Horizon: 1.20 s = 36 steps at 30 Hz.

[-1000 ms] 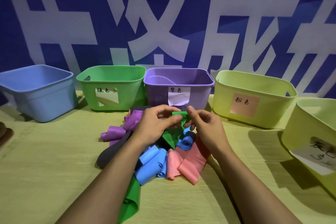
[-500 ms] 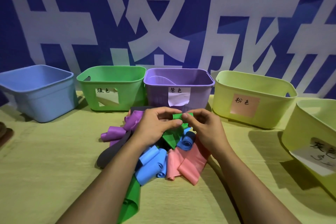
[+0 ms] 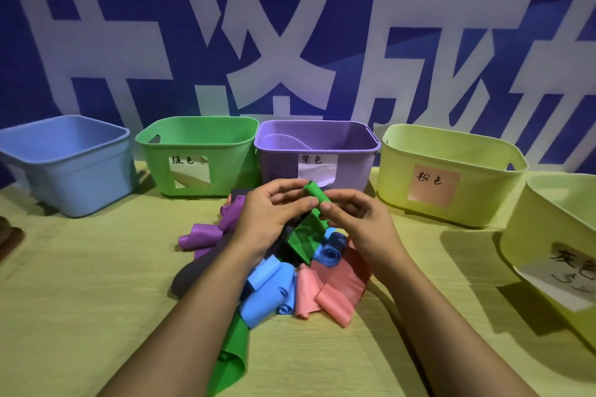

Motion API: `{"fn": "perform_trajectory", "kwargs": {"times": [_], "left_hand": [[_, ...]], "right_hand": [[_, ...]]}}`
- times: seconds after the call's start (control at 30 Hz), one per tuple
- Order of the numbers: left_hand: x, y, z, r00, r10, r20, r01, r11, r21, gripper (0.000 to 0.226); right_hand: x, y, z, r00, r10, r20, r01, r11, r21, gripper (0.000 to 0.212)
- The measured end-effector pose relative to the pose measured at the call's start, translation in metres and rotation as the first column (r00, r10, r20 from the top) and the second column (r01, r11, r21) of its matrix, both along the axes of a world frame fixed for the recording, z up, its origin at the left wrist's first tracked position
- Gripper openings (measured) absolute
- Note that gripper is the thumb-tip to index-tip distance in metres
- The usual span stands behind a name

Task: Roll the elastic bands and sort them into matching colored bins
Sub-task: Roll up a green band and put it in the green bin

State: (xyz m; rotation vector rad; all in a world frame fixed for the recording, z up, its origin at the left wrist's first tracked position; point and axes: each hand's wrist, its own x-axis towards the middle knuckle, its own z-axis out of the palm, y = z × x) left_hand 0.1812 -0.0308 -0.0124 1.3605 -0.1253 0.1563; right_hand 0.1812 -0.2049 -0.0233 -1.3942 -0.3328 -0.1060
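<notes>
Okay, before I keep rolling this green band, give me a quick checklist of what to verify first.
1. Both hands on the green band: ok; left hand and right hand pinch the rolled end.
2. Roll tight and even: cannot tell; fingers cover part of it.
3. Band's tail free: not ok; it trails down into the pile of bands.
4. Green bin open, unblocked: ok.
5. Green bin's contents: cannot tell; inside hidden.
</notes>
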Motion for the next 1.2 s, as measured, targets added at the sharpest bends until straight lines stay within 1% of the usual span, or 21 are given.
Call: {"fn": "perform_trajectory", "kwargs": {"times": [0.07, 0.17, 0.33, 0.4, 0.5, 0.57, 0.67, 0.73, 0.83, 0.87, 0.9, 0.93, 1.0, 1.1, 1.2], "left_hand": [[0.0, -0.002, -0.001, 1.0, -0.017, -0.004, 0.016, 1.0, -0.022, 0.035], [0.001, -0.004, -0.003, 0.997, -0.082, -0.014, 0.081, 0.993, -0.086, 0.038], [0.001, -0.006, -0.001, 0.992, -0.122, -0.033, 0.11, 0.965, -0.238, 0.039], [-0.001, -0.006, 0.001, 0.991, -0.131, -0.033, 0.117, 0.955, -0.271, 0.039], [-0.004, -0.009, 0.002, 0.985, -0.171, -0.017, 0.157, 0.937, -0.312, 0.039], [-0.004, -0.011, 0.002, 0.984, -0.179, -0.006, 0.168, 0.931, -0.324, 0.036], [-0.006, -0.013, 0.004, 0.993, -0.118, -0.014, 0.107, 0.943, -0.314, 0.027], [-0.007, -0.013, 0.008, 0.999, -0.044, -0.012, 0.04, 0.962, -0.271, 0.024], [-0.005, -0.007, 0.016, 0.997, 0.076, -0.011, -0.076, 0.968, -0.24, 0.022], [-0.003, -0.002, 0.02, 0.991, 0.132, -0.012, -0.131, 0.97, -0.206, 0.019], [0.002, 0.006, 0.024, 0.979, 0.205, 0.0, -0.204, 0.971, -0.126, 0.017], [0.008, 0.015, 0.029, 0.96, 0.278, 0.035, -0.278, 0.96, -0.006, 0.015], [0.023, 0.039, 0.046, 0.928, 0.355, 0.117, -0.372, 0.905, 0.205, 0.014], [0.052, 0.076, 0.079, 0.886, 0.422, 0.191, -0.462, 0.781, 0.42, 0.023], [0.084, 0.108, 0.104, 0.861, 0.451, 0.235, -0.487, 0.598, 0.636, 0.038]], "right_hand": [[0.0, 0.0, 0.0, 0.999, -0.041, 0.025, 0.041, 0.999, -0.005, 0.023], [0.001, 0.002, -0.002, 0.99, -0.121, 0.068, 0.123, 0.992, -0.037, 0.03], [-0.002, 0.01, -0.004, 0.985, -0.143, 0.096, 0.147, 0.989, -0.029, 0.023], [-0.004, 0.014, -0.004, 0.984, -0.149, 0.097, 0.148, 0.989, 0.018, 0.023], [-0.007, 0.019, -0.004, 0.984, -0.161, 0.071, 0.15, 0.979, 0.137, 0.022], [-0.01, 0.022, -0.004, 0.987, -0.153, 0.059, 0.14, 0.974, 0.176, 0.018], [-0.011, 0.025, -0.002, 0.987, -0.14, 0.073, 0.127, 0.98, 0.156, 0.014], [-0.014, 0.024, 0.0, 0.987, -0.113, 0.115, 0.101, 0.99, 0.101, 0.013], [-0.017, 0.022, -0.001, 0.986, -0.072, 0.153, 0.076, 0.997, -0.021, 0.019], [-0.016, 0.021, -0.003, 0.981, -0.083, 0.174, 0.099, 0.992, -0.082, 0.019], [-0.015, 0.021, -0.005, 0.973, -0.102, 0.205, 0.134, 0.98, -0.15, 0.019], [-0.013, 0.02, -0.007, 0.965, -0.119, 0.234, 0.169, 0.963, -0.208, 0.018], [-0.01, 0.02, -0.01, 0.955, -0.138, 0.261, 0.209, 0.94, -0.27, 0.017], [-0.01, 0.02, -0.012, 0.951, -0.134, 0.28, 0.223, 0.922, -0.317, 0.017], [-0.011, 0.019, -0.014, 0.957, -0.119, 0.266, 0.209, 0.917, -0.341, 0.017]]}}
